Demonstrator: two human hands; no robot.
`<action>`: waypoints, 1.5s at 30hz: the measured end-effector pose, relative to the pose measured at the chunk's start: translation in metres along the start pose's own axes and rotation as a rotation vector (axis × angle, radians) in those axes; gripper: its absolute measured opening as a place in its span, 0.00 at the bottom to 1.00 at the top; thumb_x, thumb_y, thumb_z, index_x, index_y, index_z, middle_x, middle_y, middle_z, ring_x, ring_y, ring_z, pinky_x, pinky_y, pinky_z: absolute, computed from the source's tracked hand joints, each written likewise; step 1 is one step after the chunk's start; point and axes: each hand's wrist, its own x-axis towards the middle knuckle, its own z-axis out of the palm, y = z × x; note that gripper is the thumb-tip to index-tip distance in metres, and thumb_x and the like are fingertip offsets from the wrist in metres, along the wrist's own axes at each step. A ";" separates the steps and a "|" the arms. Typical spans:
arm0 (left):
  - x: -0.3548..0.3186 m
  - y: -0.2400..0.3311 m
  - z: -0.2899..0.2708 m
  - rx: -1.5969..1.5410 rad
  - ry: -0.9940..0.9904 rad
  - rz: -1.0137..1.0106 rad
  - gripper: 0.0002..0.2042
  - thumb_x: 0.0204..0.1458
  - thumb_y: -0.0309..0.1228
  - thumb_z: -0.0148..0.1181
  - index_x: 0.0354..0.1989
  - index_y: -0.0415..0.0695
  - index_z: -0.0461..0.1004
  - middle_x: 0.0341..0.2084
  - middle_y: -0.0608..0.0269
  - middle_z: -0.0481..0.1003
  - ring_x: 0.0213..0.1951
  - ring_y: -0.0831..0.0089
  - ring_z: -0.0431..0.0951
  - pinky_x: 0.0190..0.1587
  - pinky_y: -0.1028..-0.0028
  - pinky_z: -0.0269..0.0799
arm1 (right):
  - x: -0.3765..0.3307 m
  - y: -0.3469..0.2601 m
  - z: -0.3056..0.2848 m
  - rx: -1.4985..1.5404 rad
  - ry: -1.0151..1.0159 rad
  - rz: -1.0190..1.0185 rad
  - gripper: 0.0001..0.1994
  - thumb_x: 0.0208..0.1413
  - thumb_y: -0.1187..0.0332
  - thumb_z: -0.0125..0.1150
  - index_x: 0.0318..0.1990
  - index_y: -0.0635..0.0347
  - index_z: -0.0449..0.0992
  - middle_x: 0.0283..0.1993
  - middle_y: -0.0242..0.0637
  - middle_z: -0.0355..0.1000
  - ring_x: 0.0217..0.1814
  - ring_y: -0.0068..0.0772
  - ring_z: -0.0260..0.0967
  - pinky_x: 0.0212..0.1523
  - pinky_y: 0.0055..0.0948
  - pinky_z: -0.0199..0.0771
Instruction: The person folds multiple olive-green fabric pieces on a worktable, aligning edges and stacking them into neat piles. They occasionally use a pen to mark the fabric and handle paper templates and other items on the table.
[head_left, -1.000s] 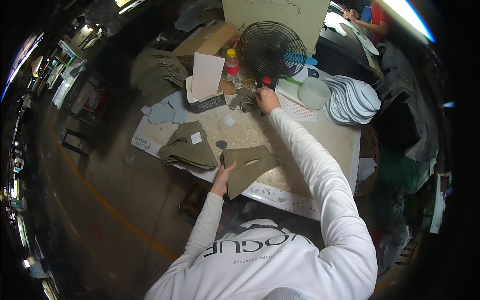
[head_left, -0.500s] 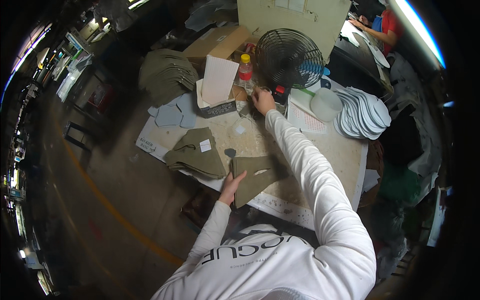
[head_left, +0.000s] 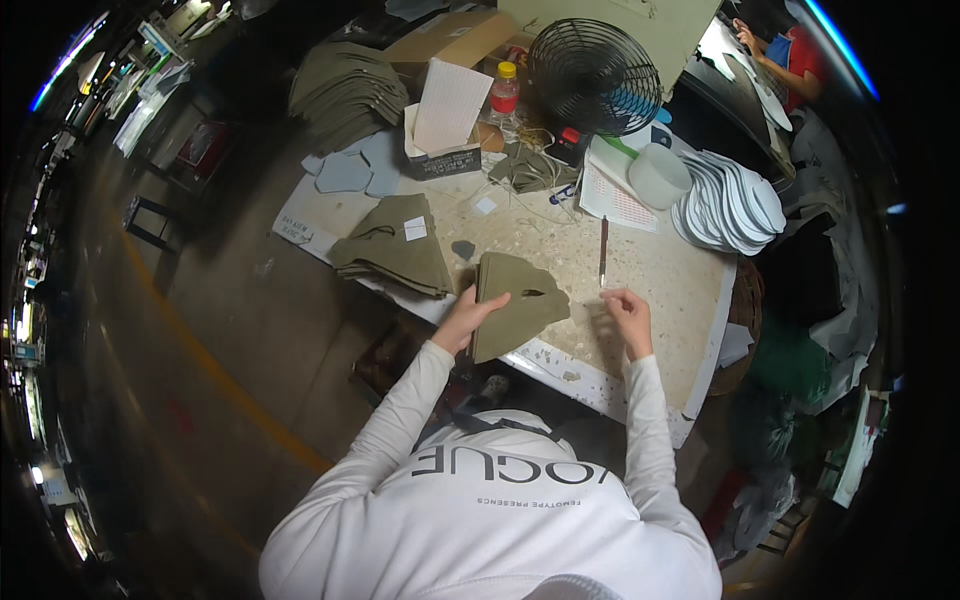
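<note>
Hands apart over the tabletop [head_left: 660,270]: left hand [head_left: 470,315], arm bent, grips an olive fabric piece [head_left: 515,300]; right hand [head_left: 628,312] pinches something too small to tell, fingers curled.

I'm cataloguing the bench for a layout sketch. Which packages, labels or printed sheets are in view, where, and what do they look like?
Cardboard box: far edge of the table, brown, flat, rectangular.
Small open box: in front of it, dark sides, holding an upright white ruled sheet.
Bottle: beside the fan, red label, yellow cap.
White label: small square on the olive fabric stack.
Printed sheet: under the white tub, white with fine grid.
</note>
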 end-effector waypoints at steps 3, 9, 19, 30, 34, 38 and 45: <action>-0.016 0.027 0.027 0.035 -0.128 0.052 0.22 0.52 0.30 0.63 0.54 0.36 0.65 0.44 0.58 0.74 0.44 0.73 0.76 0.46 0.72 0.72 | -0.035 0.014 -0.006 0.123 -0.007 0.215 0.07 0.54 0.73 0.57 0.38 0.61 0.79 0.26 0.24 0.71 0.25 0.13 0.64 0.26 0.14 0.62; -0.058 0.059 0.089 0.153 -0.394 -0.021 0.24 0.51 0.30 0.64 0.55 0.36 0.64 0.46 0.58 0.73 0.45 0.73 0.75 0.47 0.74 0.72 | -0.072 0.030 0.027 -0.697 0.024 -0.107 0.14 0.51 0.71 0.60 0.47 0.61 0.76 0.39 0.33 0.77 0.35 0.34 0.74 0.36 0.33 0.75; -0.102 0.036 0.116 0.286 -0.402 -0.086 0.23 0.50 0.29 0.63 0.55 0.36 0.65 0.46 0.60 0.73 0.46 0.76 0.73 0.47 0.76 0.71 | -0.117 0.024 0.055 0.785 -0.248 -0.073 0.20 0.53 0.70 0.59 0.54 0.62 0.71 0.51 0.38 0.72 0.48 0.35 0.72 0.47 0.32 0.74; -0.111 0.003 0.068 -0.421 -0.189 -0.222 0.17 0.55 0.28 0.54 0.52 0.36 0.68 0.43 0.53 0.76 0.42 0.68 0.79 0.48 0.69 0.76 | -0.111 0.057 0.053 0.658 -0.591 -0.212 0.24 0.60 0.64 0.55 0.62 0.62 0.61 0.62 0.42 0.62 0.61 0.35 0.63 0.59 0.33 0.66; -0.120 0.015 0.067 0.350 -0.021 0.202 0.16 0.55 0.30 0.58 0.49 0.35 0.70 0.41 0.55 0.77 0.40 0.68 0.79 0.41 0.74 0.75 | -0.100 -0.002 0.044 1.165 -0.496 -0.087 0.32 0.56 0.57 0.60 0.64 0.61 0.58 0.64 0.42 0.59 0.66 0.36 0.57 0.64 0.36 0.59; -0.127 0.017 0.072 1.215 -0.021 0.556 0.22 0.45 0.36 0.63 0.49 0.39 0.72 0.37 0.48 0.77 0.38 0.54 0.78 0.42 0.64 0.73 | -0.099 -0.055 0.015 0.385 -0.440 -0.466 0.41 0.46 0.51 0.68 0.66 0.59 0.57 0.63 0.41 0.60 0.67 0.36 0.56 0.66 0.37 0.55; -0.080 -0.019 0.078 1.099 -0.548 0.698 0.18 0.49 0.36 0.61 0.46 0.40 0.73 0.36 0.56 0.77 0.37 0.63 0.79 0.39 0.69 0.74 | -0.130 -0.101 0.039 -0.318 -0.833 -0.999 0.23 0.46 0.50 0.66 0.42 0.58 0.81 0.32 0.34 0.74 0.42 0.33 0.71 0.48 0.34 0.66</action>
